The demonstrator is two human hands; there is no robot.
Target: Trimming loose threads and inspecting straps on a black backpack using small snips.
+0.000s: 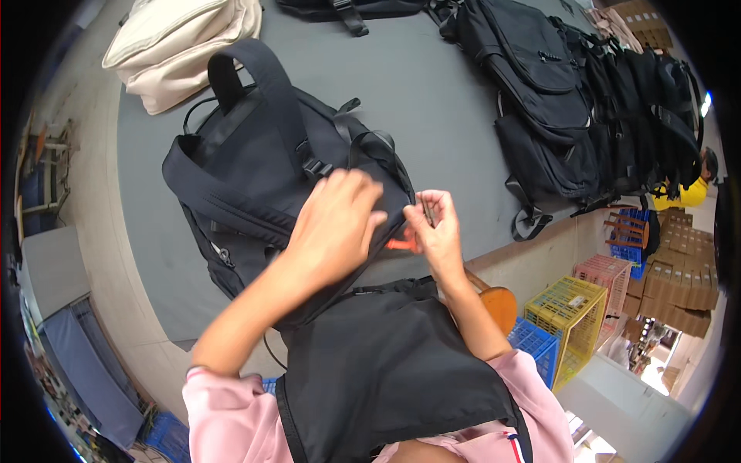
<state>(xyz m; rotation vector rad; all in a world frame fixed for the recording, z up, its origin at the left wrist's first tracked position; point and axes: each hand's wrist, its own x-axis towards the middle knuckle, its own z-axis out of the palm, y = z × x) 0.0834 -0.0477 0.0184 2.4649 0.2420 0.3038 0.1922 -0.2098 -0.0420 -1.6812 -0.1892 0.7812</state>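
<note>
Backpack (255, 177), black, lies flat on the grey tabletop (432, 85) at its near edge, straps side up, padded shoulder strap (262, 77) arching toward the far-left corner. Its lower end overhangs the near edge toward the person's black apron (386, 370).

Left hand (336, 224) lies palm down on the backpack's right side, fingers spread and bent, pressing the fabric; no closed grasp visible. Right hand (436, 231) sits just beside it at the bag's right edge, thumb and fingertips pinched on a small dark item, likely a zipper pull or strap end, too small to tell. An orange tag (401, 245) shows between the two hands, touching the bag's edge.

Cream bag (181, 42) sits at the far-left corner, near the strap loop but apart from it. A row of black backpacks (587, 108) lines the right edge, stacked leaning on each other, well apart from the hands. Another black bag (347, 8) lies at the far edge, partly cut off.

Bare grey tabletop runs between the worked backpack and the right row, wide open from middle to far edge. A narrow bare strip also lies along the left edge.

Beyond the right near corner: yellow crate (575, 309), blue crate (536, 343), pink crate (606, 274), stacked cardboard boxes (683, 270), and a round wooden stool (498, 305) just beside the right forearm.
</note>
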